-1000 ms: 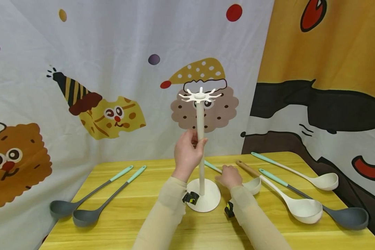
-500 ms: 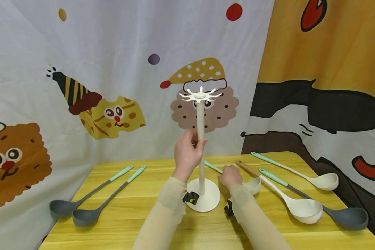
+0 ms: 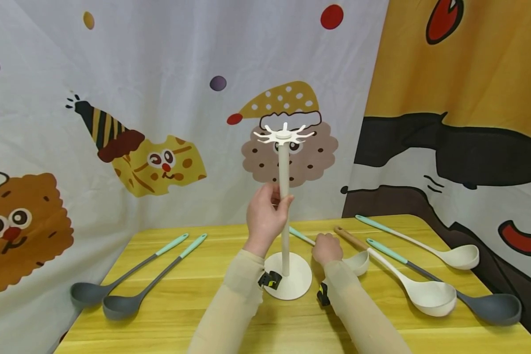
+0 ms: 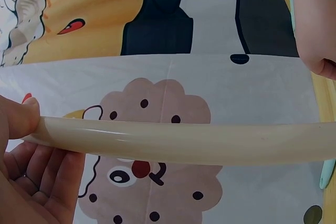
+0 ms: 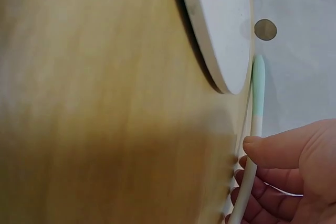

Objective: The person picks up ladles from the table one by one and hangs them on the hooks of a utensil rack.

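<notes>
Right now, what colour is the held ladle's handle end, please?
The handle end is light mint green, clearest in the right wrist view.

Two grey ladles (image 3: 122,307) lie on the tabletop (image 3: 177,312) left of the left hand (image 3: 265,219); printed cloth (image 3: 168,59) hangs beyond.

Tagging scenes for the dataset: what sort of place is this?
Probably a staged indoor setup, not a working kitchen: a mostly white fabric backdrop printed with cartoon food faces hangs behind a yellow wood-grain table, where white and grey long-handled ladles lie spread out.
</notes>
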{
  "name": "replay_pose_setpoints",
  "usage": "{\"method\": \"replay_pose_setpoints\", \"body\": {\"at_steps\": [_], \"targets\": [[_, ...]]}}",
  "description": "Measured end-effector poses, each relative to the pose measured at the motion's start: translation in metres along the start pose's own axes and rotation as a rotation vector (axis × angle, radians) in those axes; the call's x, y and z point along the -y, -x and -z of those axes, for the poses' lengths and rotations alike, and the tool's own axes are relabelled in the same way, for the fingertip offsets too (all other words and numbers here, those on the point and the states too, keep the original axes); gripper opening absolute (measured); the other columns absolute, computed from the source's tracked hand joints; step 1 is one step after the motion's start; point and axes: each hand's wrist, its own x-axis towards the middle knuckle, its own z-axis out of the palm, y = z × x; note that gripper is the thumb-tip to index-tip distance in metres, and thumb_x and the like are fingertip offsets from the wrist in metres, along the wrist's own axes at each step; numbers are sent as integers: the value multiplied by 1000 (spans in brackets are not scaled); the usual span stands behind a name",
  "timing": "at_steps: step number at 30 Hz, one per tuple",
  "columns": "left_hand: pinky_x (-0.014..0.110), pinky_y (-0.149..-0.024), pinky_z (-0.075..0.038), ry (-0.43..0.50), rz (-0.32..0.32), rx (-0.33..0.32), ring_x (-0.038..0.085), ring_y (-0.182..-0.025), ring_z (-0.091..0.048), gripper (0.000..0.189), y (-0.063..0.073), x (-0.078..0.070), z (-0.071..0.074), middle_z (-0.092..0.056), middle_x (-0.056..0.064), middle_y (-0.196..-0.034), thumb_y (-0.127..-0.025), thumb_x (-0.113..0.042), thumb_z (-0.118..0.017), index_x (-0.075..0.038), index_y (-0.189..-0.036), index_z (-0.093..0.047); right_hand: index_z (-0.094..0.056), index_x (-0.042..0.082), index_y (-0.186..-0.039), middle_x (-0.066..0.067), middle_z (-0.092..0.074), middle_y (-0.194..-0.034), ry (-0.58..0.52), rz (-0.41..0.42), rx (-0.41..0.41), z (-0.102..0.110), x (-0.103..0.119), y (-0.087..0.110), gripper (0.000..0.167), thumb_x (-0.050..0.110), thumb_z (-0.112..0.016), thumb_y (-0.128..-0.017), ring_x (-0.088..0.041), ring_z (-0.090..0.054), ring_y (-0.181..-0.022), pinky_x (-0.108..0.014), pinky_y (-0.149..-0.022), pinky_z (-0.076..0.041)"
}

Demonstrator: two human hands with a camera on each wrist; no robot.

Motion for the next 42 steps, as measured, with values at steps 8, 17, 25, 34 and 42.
{"method": "replay_pose_setpoints", "body": {"at_steps": [8, 17, 25, 34, 42], "targets": [[29, -64, -53, 15, -14, -10, 19, -73, -62, 19, 0, 1, 0, -61, 6, -83, -91, -18, -74, -5, -95, -61, -66, -4, -107, -20, -59, -95, 11, -5, -14, -6, -4, -7, 16, 4, -61, -94, -40, -56, -90, -55, -78, -51], [29, -64, -53, 16, -14, -6, 19, -73, -62, 19, 0, -1, 1, -61, 6, -83, -91, -19, -74, -5, -95, -61, -69, -3, -104, -19, -61, -90, 32, 18, -19, -5, -6, -10, 14, 1, -59, -94, -40, -58, -86, -54, -79, -51], [29, -64, -53, 16, -9, -4, 19, -72, -62, 20, 0, -1, 0, -61, 6, -83, -91, -19, -74, -5, -94, -61, -72, 0, -92, -13, -66, -81, 13, 14, 30, -1, -7, -9, 15, 2, -58, -95, -30, -62, -72, -48, -70, -55], [29, -64, -53, 22, 6, -1, 19, -73, -62, 20, 1, 0, 0, -61, 6, -83, -91, -20, -73, -5, -95, -61, -73, -1, -101, -12, -70, -92, -66, 26, 51, 3, -10, -5, 16, 1, -61, -91, -30, -64, -82, -49, -79, -53], [28, -64, -54, 22, 10, 2, 19, -73, -62, 20, 1, 0, -1, -61, 6, -84, -92, -20, -73, -5, -96, -61, -71, -2, -101, -12, -69, -94, -190, 35, 31, 9, -13, -3, 16, 2, -62, -89, -26, -61, -82, -46, -80, -51]]}}
